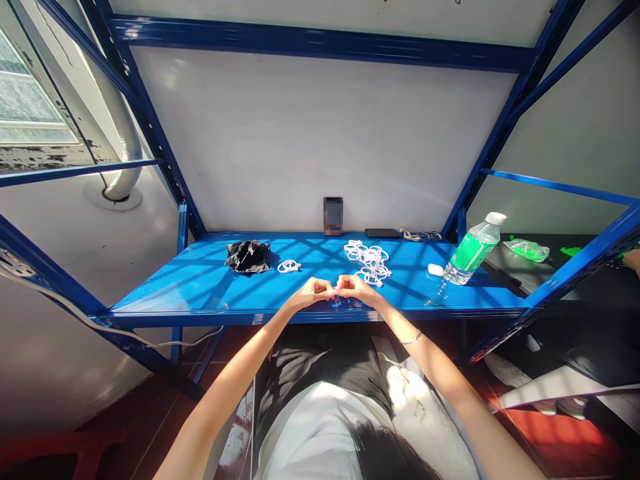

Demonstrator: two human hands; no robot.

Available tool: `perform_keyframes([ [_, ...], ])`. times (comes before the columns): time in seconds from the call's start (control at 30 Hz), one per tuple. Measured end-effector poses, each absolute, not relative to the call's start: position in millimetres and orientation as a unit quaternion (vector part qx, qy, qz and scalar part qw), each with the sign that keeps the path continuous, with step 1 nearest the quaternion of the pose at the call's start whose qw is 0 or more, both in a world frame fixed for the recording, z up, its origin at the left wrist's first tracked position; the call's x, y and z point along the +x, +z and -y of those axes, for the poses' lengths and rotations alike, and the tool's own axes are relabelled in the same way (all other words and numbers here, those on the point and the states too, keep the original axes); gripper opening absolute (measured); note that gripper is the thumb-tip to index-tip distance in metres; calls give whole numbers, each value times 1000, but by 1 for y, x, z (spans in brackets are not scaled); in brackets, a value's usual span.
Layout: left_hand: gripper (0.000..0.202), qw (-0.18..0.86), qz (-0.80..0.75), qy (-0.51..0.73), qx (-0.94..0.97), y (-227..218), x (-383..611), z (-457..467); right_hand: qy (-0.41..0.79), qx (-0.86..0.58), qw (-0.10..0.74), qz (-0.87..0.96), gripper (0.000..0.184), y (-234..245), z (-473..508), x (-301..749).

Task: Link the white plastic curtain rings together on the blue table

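Over the front edge of the blue shelf, my left hand (313,292) and my right hand (356,289) meet, fingertips almost touching. Both are closed in a pinch on something small and whitish, too small to name. Just beyond my right hand lies a loose pile of white looped cords or rings (367,257). A smaller white coil (289,267) rests beyond my left hand, beside a crumpled black plastic bag (249,257). Small clear or bluish bits appear under my hands on the shelf, but I cannot make them out.
A water bottle with a green label (473,250) stands at the right, by a small white case (435,270). At the back are a dark upright box (333,217), a black phone-like slab (382,233) and a bundled cable (420,235). Blue posts (493,153) frame both sides.
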State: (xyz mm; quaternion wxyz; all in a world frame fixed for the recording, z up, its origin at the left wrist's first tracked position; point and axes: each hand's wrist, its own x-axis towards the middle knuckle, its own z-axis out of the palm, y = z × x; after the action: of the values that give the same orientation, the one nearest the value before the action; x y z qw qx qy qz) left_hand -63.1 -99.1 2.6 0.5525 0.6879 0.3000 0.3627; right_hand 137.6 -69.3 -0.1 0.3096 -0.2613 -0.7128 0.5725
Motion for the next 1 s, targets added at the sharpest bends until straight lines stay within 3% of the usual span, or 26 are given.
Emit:
perform_keyframes([
  [0.43, 41, 542, -289, 407, 676, 6, -60, 100, 573, -250, 344, 701, 38, 4, 72, 134],
  [0.7, 39, 369, -354, 522, 683, -2, -62, 93, 453, -307, 438, 713, 40, -3, 69, 130],
  [1.0, 22, 153, -361, 502, 771, -11, -57, 91, 227, -314, 484, 784, 23, -1, 78, 128],
])
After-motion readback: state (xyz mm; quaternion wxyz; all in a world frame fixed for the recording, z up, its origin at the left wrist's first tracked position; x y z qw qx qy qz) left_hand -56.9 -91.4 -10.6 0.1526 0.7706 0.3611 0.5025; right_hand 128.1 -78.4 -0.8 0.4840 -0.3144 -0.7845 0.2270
